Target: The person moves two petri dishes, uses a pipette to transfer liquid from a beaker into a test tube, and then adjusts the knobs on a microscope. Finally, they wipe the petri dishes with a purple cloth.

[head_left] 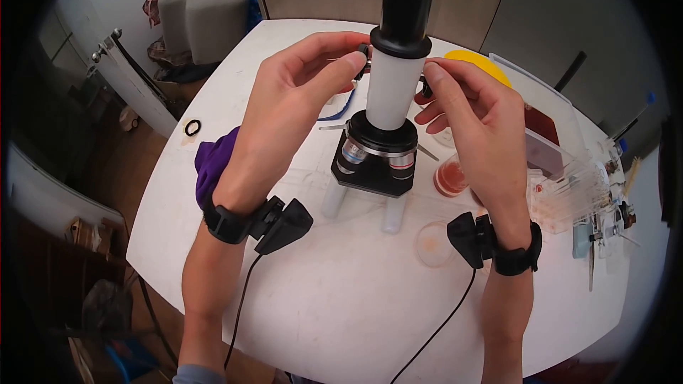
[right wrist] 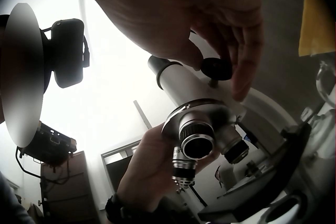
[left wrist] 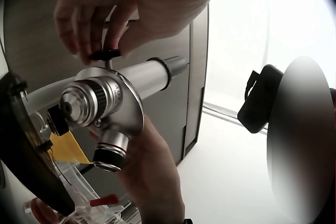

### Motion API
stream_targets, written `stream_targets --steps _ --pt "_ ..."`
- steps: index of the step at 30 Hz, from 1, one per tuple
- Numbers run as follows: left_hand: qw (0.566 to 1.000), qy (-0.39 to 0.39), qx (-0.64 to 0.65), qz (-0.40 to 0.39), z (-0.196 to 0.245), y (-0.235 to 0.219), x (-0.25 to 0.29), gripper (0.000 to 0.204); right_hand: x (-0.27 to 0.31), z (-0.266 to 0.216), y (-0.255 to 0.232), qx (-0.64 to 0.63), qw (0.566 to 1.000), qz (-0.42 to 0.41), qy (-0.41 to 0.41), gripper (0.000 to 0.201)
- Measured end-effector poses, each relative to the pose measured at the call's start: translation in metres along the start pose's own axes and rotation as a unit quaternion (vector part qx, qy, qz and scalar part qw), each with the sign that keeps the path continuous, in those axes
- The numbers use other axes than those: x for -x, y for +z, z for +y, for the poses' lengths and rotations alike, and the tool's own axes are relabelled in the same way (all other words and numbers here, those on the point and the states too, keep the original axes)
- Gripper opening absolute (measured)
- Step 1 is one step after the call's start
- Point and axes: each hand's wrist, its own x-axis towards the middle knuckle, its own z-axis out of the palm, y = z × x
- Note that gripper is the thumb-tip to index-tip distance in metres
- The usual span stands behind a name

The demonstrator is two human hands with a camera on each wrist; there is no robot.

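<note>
A microscope (head_left: 393, 89) with a white tube and a black eyepiece (head_left: 407, 7) stands on the white table in the head view. My left hand (head_left: 288, 92) reaches to its left side, thumb and fingers pinching a black focus knob (left wrist: 105, 54). On the opposite side my right hand (head_left: 487, 110) has its thumb and fingers around the matching black knob (right wrist: 216, 68). Below the tube, the metal nosepiece carries several objective lenses (head_left: 402, 162) over the black stage (head_left: 371, 180). In the left wrist view an objective (left wrist: 76, 103) shows close up.
Left of the microscope lie a purple cloth (head_left: 213, 163) and a small black ring (head_left: 193, 128). A red-filled dish (head_left: 450, 178) and a clear petri dish (head_left: 434, 243) are at its right. Farther right are a clear plastic rack (head_left: 562, 199) and a yellow disc (head_left: 484, 64).
</note>
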Motion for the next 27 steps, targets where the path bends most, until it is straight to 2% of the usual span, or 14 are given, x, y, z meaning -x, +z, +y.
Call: stream_targets --steps 8,19,22,27 --pt "1.0 0.011 0.026 0.011 -0.003 0.005 0.0 0.032 -0.002 0.004 -0.003 -0.033 0.999 -0.003 -0.009 0.032" --pt "0.998 0.046 -0.037 -0.022 -0.004 -0.001 0.001 0.036 -0.001 0.004 -0.005 -0.035 0.999 -0.005 -0.022 0.029" --pt "0.998 0.053 0.007 0.028 -0.008 0.006 0.002 0.032 -0.002 0.005 -0.008 0.003 0.999 -0.019 -0.035 0.033" --pt "0.998 0.037 0.03 0.03 -0.012 0.008 0.001 0.032 -0.002 0.005 -0.01 0.026 0.997 -0.026 -0.063 0.035"
